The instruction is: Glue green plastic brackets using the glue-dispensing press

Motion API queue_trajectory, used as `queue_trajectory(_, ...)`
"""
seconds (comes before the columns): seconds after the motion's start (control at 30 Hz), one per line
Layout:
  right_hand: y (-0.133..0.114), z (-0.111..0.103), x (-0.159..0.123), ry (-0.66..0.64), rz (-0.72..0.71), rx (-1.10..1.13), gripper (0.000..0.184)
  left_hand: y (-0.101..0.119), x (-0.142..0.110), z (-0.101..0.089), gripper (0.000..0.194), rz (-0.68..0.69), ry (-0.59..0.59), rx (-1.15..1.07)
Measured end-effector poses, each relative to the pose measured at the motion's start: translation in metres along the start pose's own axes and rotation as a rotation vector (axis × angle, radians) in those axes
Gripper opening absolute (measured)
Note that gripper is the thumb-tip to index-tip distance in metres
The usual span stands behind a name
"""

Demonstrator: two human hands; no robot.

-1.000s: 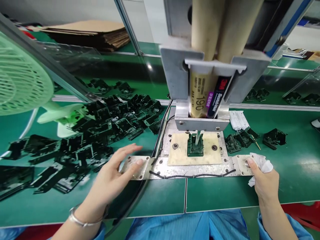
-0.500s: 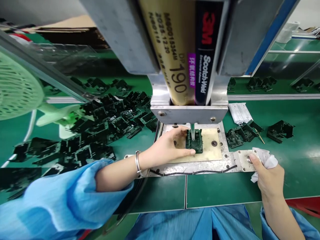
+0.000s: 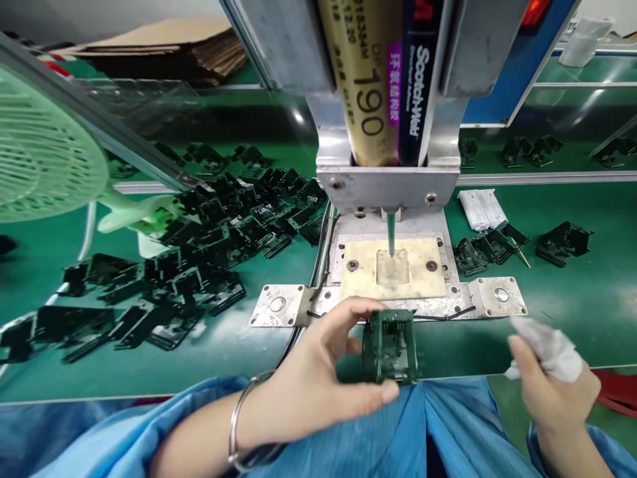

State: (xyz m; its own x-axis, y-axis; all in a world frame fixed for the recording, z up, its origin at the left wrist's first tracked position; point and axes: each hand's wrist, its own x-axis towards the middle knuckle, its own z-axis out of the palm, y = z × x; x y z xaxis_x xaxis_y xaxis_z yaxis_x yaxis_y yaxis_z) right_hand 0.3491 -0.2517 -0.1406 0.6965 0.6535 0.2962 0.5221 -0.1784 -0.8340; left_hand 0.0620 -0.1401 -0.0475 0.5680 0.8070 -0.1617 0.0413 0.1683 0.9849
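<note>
My left hand grips a dark green plastic housing between thumb and fingers, lifted in front of the dispensing fixture. My right hand is closed round a crumpled white tissue, at the right of the table's front edge. Beyond the left hand lies a cream fixture plate with a square recess. The dispensing nozzle points down over that recess. Above it sits a gold and black Scotch-Weld adhesive cartridge in a metal holder.
Many dark housings lie heaped on the left. A green fan stands there too. Metal buttons flank the fixture. Several housings and white packets lie right. Cardboard is stacked behind.
My left hand has lifted the housing off the fixture plate and drawn it towards me. My right hand has left the right button, moving back with the tissue. The view has shifted.
</note>
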Motion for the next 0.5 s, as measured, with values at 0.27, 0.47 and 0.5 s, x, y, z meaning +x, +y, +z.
queue_trajectory(0.27, -0.087, 0.004, -0.024, -0.729, -0.811, 0.106, 0.034, -0.004, -0.017, 0.014, 0.072, 0.458, -0.09, 0.252)
queue_trajectory(0.47, -0.103, 0.02, -0.016, -0.636, -1.02, 0.104, 0.045, -0.007, -0.016, 0.012, 0.074, 0.537, -0.085, 0.282)
queue_trajectory(0.5, -0.103, 0.021, -0.014, -0.641, -0.992, 0.122, 0.046, -0.009, -0.015, 0.011, 0.072, 0.554, -0.073, 0.279)
